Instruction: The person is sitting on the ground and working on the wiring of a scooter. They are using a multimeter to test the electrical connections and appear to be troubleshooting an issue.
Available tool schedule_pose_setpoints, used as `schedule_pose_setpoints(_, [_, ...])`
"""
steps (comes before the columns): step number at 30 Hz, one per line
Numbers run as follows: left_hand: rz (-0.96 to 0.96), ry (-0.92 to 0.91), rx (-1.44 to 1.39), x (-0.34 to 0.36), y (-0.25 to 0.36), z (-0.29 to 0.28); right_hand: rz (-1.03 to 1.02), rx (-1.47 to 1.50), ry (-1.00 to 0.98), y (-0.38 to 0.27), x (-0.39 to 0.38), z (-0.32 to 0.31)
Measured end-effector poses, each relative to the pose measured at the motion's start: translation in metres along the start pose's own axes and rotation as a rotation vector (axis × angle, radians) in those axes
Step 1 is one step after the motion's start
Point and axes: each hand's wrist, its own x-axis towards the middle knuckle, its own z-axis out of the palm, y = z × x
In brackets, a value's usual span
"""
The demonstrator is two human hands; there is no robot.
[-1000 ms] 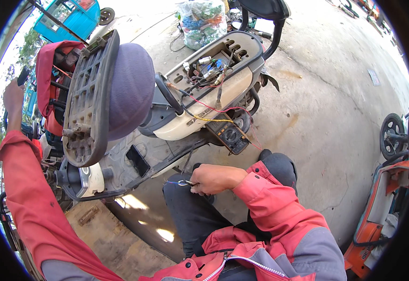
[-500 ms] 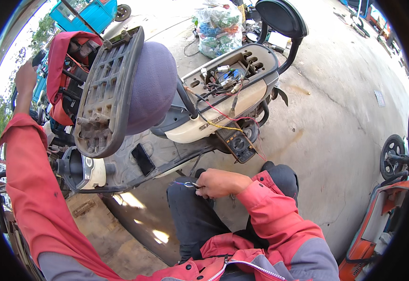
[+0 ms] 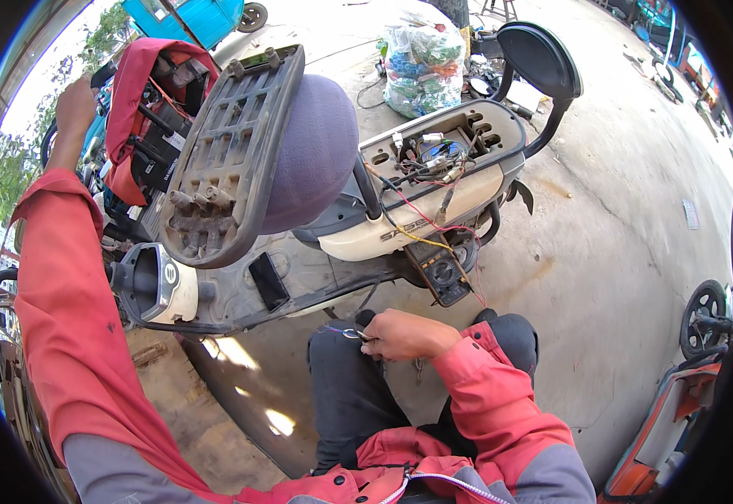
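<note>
My left hand point(image 3: 75, 107) is stretched out to the upper left, its fingers wrapped around the dark handlebar grip point(image 3: 104, 75) of an electric scooter, beside a red cover point(image 3: 121, 109). Over my left knee, my right hand point(image 3: 410, 334) pinches a small shiny metal piece with a ring-shaped end point(image 3: 350, 333); its kind is unclear. The scooter's cream body point(image 3: 383, 239) has its seat compartment uncovered, with a tangle of wires and connectors point(image 3: 438, 160) inside. Red and yellow leads run down to a multimeter point(image 3: 440, 273) against the body's side. The purple-covered seat point(image 3: 312, 155) stands tipped up, underside toward the left.
A dark phone point(image 3: 268, 281) lies on the scooter's footboard. Behind stands a clear bag of bottles point(image 3: 424, 63), near the black backrest point(image 3: 543, 59). At right are a wheel point(image 3: 704, 317) and an orange vehicle part point(image 3: 656, 437). A wooden board point(image 3: 173, 395) lies lower left.
The view has shifted, so the scooter and bag appear farther right and slightly higher. Both hands keep their hold, and the seat remains tipped up.
</note>
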Motion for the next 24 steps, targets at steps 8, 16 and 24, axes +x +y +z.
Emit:
schedule_pose_setpoints(8, [-0.005, 0.056, -0.008, -0.002, 0.012, -0.021, 0.028, -0.115, 0.000, -0.005, 0.000, 0.001])
schedule_pose_setpoints(16, [-0.017, 0.247, -0.023, -0.020, 0.011, -0.009, 0.119, -0.017, -0.025, -0.010, 0.005, 0.007])
schedule_pose_setpoints(24, [-0.063, 0.173, -0.041, -0.009, 0.007, -0.008, 0.008, -0.127, -0.011, -0.014, 0.001, -0.001])
